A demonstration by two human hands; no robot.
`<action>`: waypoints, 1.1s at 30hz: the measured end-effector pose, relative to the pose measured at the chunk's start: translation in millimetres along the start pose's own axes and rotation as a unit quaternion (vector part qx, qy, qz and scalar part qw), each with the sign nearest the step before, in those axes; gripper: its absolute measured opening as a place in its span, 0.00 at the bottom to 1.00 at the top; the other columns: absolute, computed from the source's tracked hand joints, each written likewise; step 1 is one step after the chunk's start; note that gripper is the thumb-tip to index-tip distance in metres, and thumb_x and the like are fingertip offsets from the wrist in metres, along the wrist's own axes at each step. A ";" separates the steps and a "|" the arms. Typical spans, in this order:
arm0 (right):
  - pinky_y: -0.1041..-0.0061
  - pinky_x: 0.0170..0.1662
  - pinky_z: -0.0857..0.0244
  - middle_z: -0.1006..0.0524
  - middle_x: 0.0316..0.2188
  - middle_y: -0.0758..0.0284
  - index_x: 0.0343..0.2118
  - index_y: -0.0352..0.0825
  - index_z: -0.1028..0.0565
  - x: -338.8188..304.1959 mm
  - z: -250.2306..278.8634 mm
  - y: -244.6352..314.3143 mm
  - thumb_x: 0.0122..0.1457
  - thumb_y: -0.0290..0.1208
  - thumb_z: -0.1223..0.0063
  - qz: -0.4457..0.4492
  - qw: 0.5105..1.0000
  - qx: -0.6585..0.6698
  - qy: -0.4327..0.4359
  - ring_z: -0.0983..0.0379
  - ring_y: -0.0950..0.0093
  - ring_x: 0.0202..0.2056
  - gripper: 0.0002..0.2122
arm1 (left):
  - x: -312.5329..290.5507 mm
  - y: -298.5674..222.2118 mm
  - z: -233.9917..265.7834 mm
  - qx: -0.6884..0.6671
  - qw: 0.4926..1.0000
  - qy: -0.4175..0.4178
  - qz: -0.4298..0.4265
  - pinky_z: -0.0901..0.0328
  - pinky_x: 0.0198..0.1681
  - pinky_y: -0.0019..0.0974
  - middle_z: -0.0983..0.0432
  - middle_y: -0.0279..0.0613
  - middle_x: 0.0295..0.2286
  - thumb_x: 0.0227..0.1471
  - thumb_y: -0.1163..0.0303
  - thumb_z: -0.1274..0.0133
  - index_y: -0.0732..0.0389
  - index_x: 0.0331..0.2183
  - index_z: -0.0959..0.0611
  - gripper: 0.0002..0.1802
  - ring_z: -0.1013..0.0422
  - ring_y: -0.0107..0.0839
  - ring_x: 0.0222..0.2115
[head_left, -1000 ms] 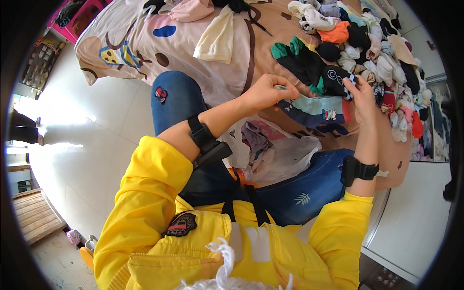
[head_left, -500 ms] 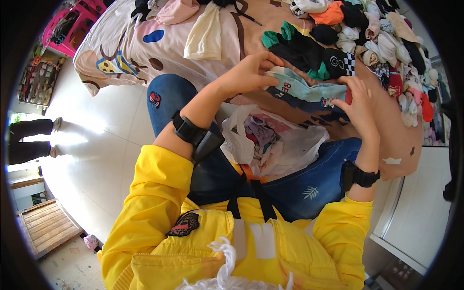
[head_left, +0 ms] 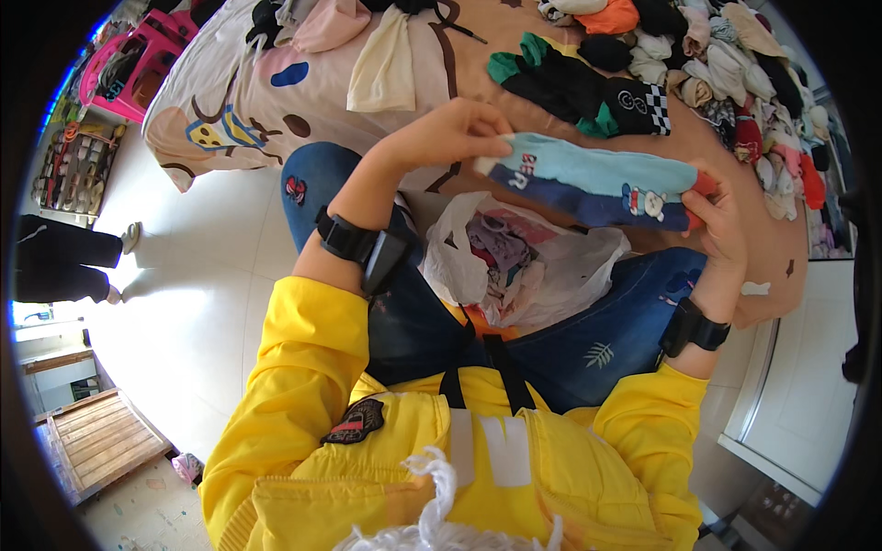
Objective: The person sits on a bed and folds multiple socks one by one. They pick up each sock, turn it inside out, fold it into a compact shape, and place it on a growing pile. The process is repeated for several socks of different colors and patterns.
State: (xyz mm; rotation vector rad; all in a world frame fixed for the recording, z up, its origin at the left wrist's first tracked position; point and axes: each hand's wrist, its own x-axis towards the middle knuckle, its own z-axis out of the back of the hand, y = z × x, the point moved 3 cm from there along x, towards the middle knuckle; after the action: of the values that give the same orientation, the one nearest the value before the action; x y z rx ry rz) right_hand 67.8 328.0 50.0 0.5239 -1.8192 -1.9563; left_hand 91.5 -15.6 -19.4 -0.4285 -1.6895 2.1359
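Note:
Stretched out flat between my hands is a light-blue and navy sock (head_left: 597, 179) with a bear figure, lettering and a red end. My left hand (head_left: 457, 133) pinches its pale left end between thumb and fingers. At the red right end, my right hand (head_left: 721, 219) grips with the thumb on top. The sock is held in the air above my lap, just beyond a white plastic bag (head_left: 588, 275) full of small crumpled clothes. Past it on the bed lie black socks (head_left: 560, 87) with green ends and a checkered band.
A big heap of socks (head_left: 726, 69) covers the bed's far right. Cream cloth (head_left: 384, 69) and pink cloth (head_left: 331, 26) lie on the patterned bedsheet (head_left: 211, 101). To the left are a pink chair (head_left: 138, 69), a shoe rack (head_left: 78, 170) and another person's legs (head_left: 69, 262).
The sock has been pulled out straighter and raised off the bed toward me. My right hand has moved right and nearer, now closed on the red end. The person at left shifted slightly.

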 end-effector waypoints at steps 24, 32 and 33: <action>0.83 0.40 0.36 0.24 0.34 0.68 0.45 0.32 0.25 91.5 15.1 -25.2 0.56 0.29 0.40 0.149 0.924 -0.177 -0.305 0.28 0.80 0.33 0.14 | 43.8 -27.5 7.3 -0.074 0.835 -0.482 -0.254 0.37 0.25 0.27 0.23 0.34 0.21 0.50 0.66 0.39 0.60 0.37 0.20 0.13 0.31 0.20 0.22; 0.82 0.43 0.37 0.27 0.35 0.69 0.39 0.32 0.27 96.0 9.1 -28.0 0.49 0.20 0.36 0.183 0.889 -0.362 -0.212 0.31 0.78 0.38 0.14 | 57.3 -11.9 13.6 0.046 0.906 -0.398 -0.136 0.34 0.30 0.26 0.19 0.38 0.29 0.43 0.70 0.38 0.64 0.38 0.20 0.17 0.29 0.20 0.25; 0.82 0.43 0.37 0.28 0.35 0.69 0.38 0.32 0.27 91.3 11.1 -24.2 0.49 0.19 0.37 0.199 0.905 -0.320 -0.196 0.31 0.78 0.38 0.14 | 54.5 -12.6 15.7 0.031 0.904 -0.405 -0.131 0.34 0.31 0.26 0.19 0.38 0.30 0.43 0.72 0.40 0.64 0.37 0.20 0.15 0.29 0.20 0.26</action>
State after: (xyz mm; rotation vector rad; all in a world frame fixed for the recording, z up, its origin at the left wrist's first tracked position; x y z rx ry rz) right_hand -16.3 289.6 27.4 -0.4441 -1.2064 -2.2772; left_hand 37.6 -0.7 -3.6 0.7835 -1.9002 2.2849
